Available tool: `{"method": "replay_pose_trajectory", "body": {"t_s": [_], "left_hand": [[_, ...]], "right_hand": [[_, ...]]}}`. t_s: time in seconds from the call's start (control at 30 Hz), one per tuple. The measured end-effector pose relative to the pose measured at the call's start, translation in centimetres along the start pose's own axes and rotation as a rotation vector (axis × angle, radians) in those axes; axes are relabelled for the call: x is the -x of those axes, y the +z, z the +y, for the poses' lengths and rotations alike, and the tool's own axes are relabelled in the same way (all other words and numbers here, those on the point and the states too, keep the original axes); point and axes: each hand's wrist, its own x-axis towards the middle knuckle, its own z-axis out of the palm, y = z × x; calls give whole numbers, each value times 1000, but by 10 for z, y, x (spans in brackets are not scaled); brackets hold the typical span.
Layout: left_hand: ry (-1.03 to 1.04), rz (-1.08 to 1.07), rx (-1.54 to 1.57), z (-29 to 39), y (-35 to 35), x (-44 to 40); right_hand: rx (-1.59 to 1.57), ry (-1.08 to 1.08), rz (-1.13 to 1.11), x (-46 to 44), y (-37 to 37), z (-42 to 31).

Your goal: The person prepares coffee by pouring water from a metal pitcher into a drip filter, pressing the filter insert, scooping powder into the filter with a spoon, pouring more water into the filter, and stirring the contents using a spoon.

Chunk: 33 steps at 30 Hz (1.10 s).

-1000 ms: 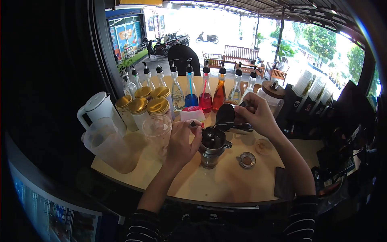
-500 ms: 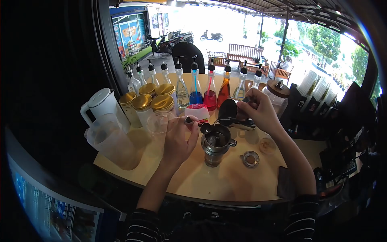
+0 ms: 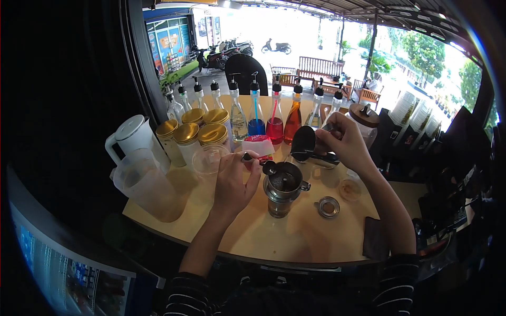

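My left hand (image 3: 233,179) is closed on the handle of a small dark spoon (image 3: 269,167), whose bowl sits at the rim of a metal drip filter (image 3: 282,194). Dark contents show inside the filter, which stands on a glass. To the upper right, my right hand (image 3: 345,142) grips a black pitcher (image 3: 303,143), tilted with its opening towards the filter. A small metal lid (image 3: 328,207) lies on the table right of the filter.
Gold-lidded jars (image 3: 187,134), a white jug (image 3: 138,138) and a translucent pitcher (image 3: 145,181) stand left. Pump bottles (image 3: 274,124) line the back. A wooden-lidded jar (image 3: 363,118), stacked cups (image 3: 403,109) and a dark cloth (image 3: 375,238) are right.
The pitcher in my right hand has moved slightly right, away from the filter. The spoon's bowl has shifted from over the filter's middle to its left rim.
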Motion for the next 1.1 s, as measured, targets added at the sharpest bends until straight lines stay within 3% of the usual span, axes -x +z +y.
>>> {"method": "replay_pose_trajectory", "body": {"t_s": [0.17, 0.27, 0.83, 1.1], "left_hand": [[-17, -11, 8, 0, 3, 1], [-1, 6, 22, 0, 5, 0], [29, -20, 37, 11, 13, 0], [28, -42, 39, 11, 15, 2]], "right_hand": [[43, 79, -1, 1, -11, -3], [119, -1, -1, 1, -16, 5], [-76, 78, -20, 11, -12, -12], [-27, 84, -16, 11, -3, -22]]}}
